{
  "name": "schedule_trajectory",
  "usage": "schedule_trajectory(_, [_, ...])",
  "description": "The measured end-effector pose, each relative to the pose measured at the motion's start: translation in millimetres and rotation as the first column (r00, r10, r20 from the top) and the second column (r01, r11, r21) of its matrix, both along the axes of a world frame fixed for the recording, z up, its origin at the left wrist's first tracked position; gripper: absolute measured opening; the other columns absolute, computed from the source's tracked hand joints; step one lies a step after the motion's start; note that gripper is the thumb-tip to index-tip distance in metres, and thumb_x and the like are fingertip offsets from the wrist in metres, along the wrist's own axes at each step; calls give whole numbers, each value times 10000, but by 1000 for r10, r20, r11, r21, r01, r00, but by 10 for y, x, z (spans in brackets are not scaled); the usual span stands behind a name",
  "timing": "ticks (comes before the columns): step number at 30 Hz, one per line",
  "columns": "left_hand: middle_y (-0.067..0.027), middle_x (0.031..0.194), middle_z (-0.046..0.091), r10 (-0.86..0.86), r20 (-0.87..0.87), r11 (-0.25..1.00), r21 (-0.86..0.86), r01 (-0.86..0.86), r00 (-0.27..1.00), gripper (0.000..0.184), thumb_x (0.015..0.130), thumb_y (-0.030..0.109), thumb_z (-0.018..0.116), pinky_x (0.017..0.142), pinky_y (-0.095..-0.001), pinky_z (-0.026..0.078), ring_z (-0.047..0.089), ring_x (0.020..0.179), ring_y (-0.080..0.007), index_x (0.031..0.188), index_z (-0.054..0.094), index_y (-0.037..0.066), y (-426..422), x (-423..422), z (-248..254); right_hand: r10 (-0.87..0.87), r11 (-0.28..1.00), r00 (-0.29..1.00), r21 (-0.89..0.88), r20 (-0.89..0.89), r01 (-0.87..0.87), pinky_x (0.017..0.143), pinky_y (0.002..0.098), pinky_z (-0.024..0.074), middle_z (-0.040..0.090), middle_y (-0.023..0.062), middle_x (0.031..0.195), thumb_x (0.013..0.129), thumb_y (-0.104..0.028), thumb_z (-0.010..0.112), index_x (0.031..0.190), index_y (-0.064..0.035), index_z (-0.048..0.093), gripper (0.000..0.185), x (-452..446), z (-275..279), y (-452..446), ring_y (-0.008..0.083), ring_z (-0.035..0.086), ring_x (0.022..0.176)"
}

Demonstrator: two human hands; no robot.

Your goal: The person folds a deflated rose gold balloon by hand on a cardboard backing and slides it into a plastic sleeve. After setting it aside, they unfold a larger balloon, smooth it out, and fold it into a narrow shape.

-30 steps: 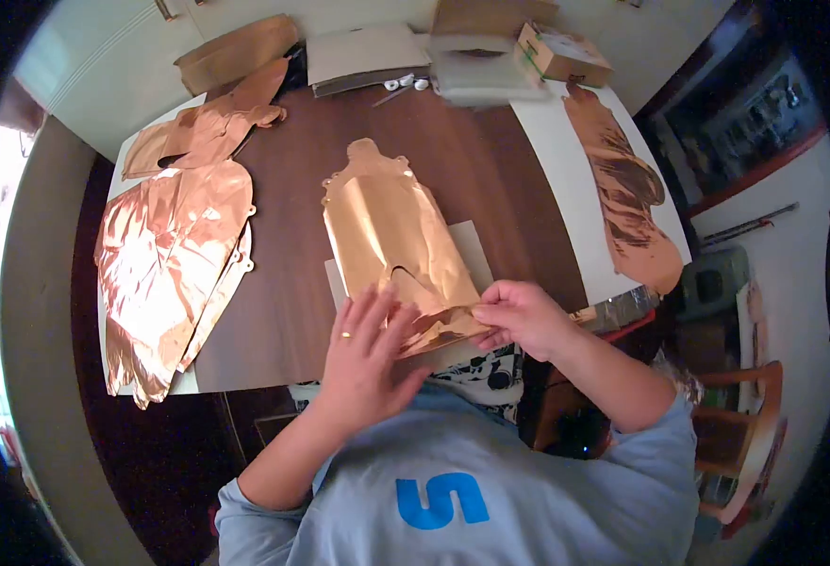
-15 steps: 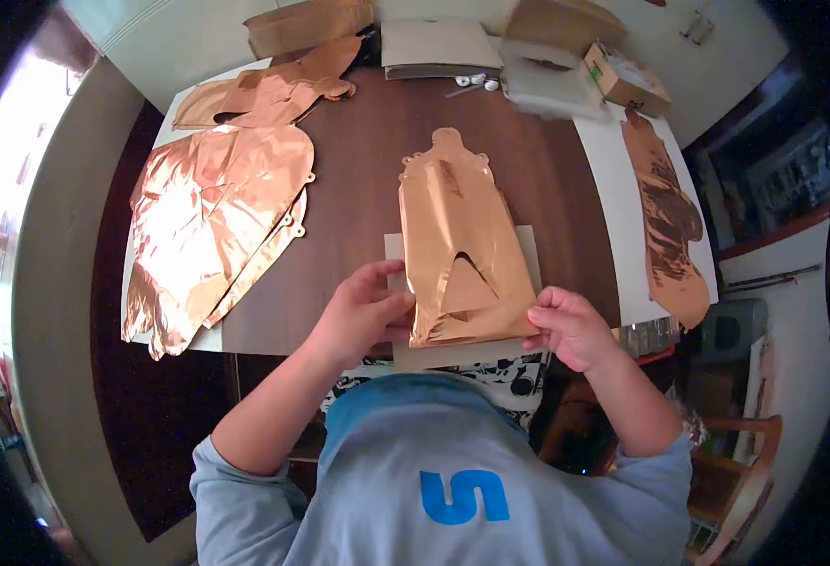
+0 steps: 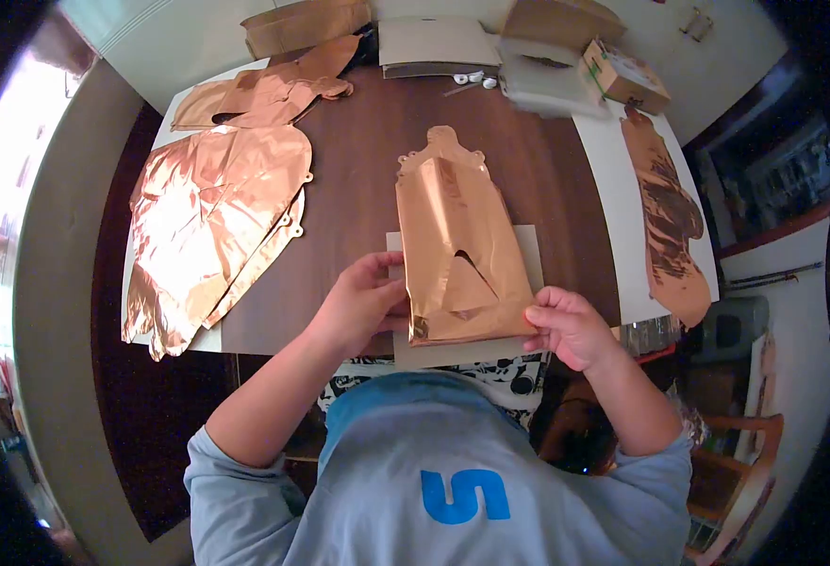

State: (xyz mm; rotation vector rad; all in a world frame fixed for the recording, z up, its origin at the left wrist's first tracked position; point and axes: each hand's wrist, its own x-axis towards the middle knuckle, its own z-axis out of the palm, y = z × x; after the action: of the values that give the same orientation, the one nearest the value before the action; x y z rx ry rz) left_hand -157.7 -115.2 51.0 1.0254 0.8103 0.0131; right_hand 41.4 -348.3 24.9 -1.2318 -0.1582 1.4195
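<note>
A folded copper-coloured foil balloon (image 3: 467, 226) lies lengthwise in front of me, its rounded tabbed end pointing away and a dark V-shaped opening in its top layer. Beneath its near part a beige card (image 3: 453, 356) sticks out at the sides and front. My left hand (image 3: 363, 300) is curled at the balloon's left edge, fingertips tucked behind the foil and hidden. At the lower right corner, my right hand (image 3: 568, 328) pinches the foil between thumb and fingers.
More copper foil balloons (image 3: 217, 208) lie on the left of the brown table (image 3: 358, 141). One long foil piece (image 3: 665, 222) rests on white sheeting at the right. Along the back stand a pale box (image 3: 439, 45), small white rolls (image 3: 474, 79) and a carton (image 3: 625, 77).
My left hand has slid slightly up and its fingers now reach behind the balloon's left edge. The balloon's near end has shifted a little left. My right hand keeps its pinch.
</note>
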Motion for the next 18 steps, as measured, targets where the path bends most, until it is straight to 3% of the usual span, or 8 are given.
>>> schedule_trajectory(2, [-127,1119,641,-4,12,999,-36,5,1000,451,1002,160,559,832,-350,568,690,956,-215,1388,376,17,17,-4,-2,-4,1000,1000,-13,14,4,674,341,602,619,2,882,927,-149,674,944,-93,591,102,-10,-8,-6,130,636,769])
schedule_trajectory(5, [-82,1051,640,27,15,996,-90,-25,1000,468,973,144,608,740,-328,562,672,872,-182,1389,400,86,34,7,-98,-19,999,999,-31,29,20,663,336,601,687,41,912,939,-119,640,941,-90,587,60,-19,-16,-30,179,698,762])
schedule_trajectory(8, [-82,1056,639,2,32,997,-71,0,999,482,964,132,622,719,-302,558,666,855,-171,1388,398,77,33,23,-84,-23,999,998,-42,62,26,652,334,602,685,50,904,939,-119,640,941,-82,584,67,-43,7,-28,188,698,743])
schedule_trajectory(11, [-99,1031,644,-15,63,998,-63,19,998,527,940,92,648,655,-274,547,671,813,-165,1398,389,59,43,63,-126,-5,997,995,-71,103,12,648,325,603,616,14,881,931,-150,663,940,-73,585,110,-62,68,-10,138,643,778])
schedule_trajectory(14, [-159,1040,677,-47,112,999,26,45,993,493,932,41,626,778,-310,583,700,908,-201,1360,395,-37,20,86,-133,-16,996,992,-80,122,26,649,324,602,630,36,890,934,-159,662,936,-66,583,122,-74,50,-17,143,644,742])
schedule_trajectory(18, [-139,963,691,-78,115,984,169,58,990,498,913,5,617,756,-286,572,698,876,-180,1364,414,-45,47,121,-255,-25,992,982,-114,188,47,615,322,595,647,68,873,939,-174,657,927,-59,580,138,-94,75,7,148,640,668])
